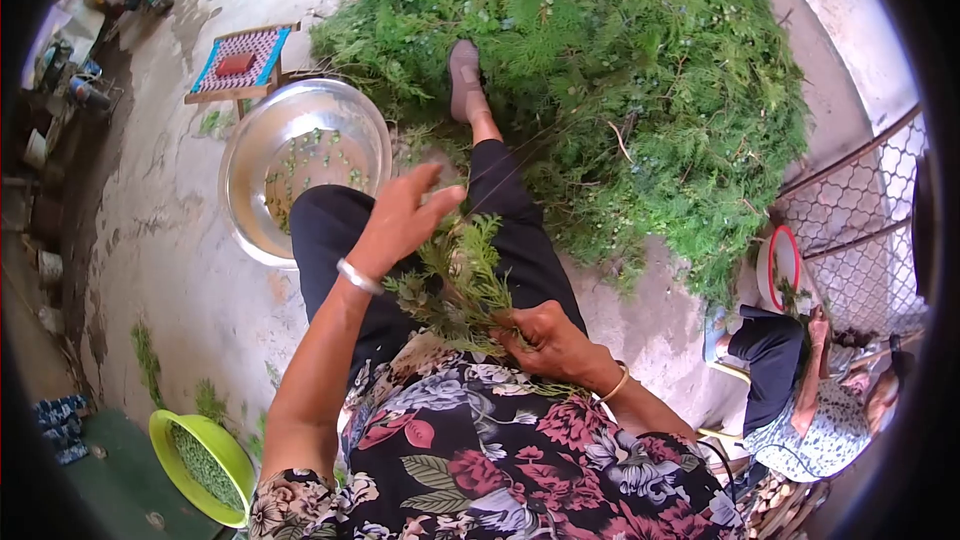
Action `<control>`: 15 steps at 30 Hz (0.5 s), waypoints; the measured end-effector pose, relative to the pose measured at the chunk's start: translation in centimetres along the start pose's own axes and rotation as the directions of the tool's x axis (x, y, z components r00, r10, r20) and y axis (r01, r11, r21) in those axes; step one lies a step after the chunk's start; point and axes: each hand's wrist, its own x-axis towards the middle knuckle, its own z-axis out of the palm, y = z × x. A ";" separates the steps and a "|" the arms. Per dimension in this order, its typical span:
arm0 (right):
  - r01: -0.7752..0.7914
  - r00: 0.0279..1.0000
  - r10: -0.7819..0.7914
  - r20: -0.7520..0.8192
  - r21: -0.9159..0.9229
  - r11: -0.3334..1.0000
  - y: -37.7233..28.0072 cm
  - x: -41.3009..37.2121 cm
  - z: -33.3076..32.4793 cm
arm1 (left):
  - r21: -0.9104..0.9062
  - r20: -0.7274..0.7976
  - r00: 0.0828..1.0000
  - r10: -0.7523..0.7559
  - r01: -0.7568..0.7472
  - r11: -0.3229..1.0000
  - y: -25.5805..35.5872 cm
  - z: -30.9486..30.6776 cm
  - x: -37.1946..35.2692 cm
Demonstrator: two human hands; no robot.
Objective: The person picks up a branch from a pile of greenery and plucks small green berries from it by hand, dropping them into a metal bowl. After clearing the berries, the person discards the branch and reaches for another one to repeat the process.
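Note:
My right hand (pixel 552 340), with a gold-coloured bangle at the wrist, is closed round the stems of a green conifer sprig (pixel 455 275) with flat, scaly leaves. The sprig lies over my lap, its leafy end pointing up and left. Just above and left of it is my left hand (pixel 400 222), wearing a silver bangle. Its thumb and fingers are apart, slightly blurred, and I see nothing held in them. Beyond my left knee stands a wide metal basin (pixel 240 185) with small green cones or berries (pixel 318 155) scattered over its bottom.
A large heap of cut conifer branches (pixel 640 90) lies ahead, around my outstretched foot. A woven-top stool (pixel 240 60) bears a reddish block. At lower left, a yellow-green basin (pixel 240 475) holds many small green pieces. Another person (pixel 810 420) sits at right by a red-rimmed bucket (pixel 779 265).

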 end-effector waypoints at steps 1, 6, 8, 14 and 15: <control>-0.020 1.000 0.020 0.010 0.002 1.000 -0.1 -0.1 -0.1 | 0.030 0.202 0.974 -0.105 0.101 0.994 0.6 0.5 1.2; -0.007 1.000 0.007 0.017 -0.033 0.999 1.1 -1.5 -0.3 | -0.448 0.568 0.820 -0.076 0.386 0.807 0.5 2.5 2.7; -0.035 0.998 0.032 -0.048 -0.058 0.998 2.4 -2.7 -0.2 | -0.517 0.552 0.827 -0.110 0.442 0.733 2.4 1.1 2.8; -0.355 0.925 0.334 -0.178 -0.096 0.930 4.2 -6.7 -3.4 | -0.895 0.351 0.928 -0.125 0.372 0.246 0.5 -3.1 5.4; -0.363 0.860 0.382 -0.337 0.121 0.924 4.9 -7.6 -3.7 | -0.915 0.281 0.952 -0.119 0.303 0.267 -0.3 -4.0 6.0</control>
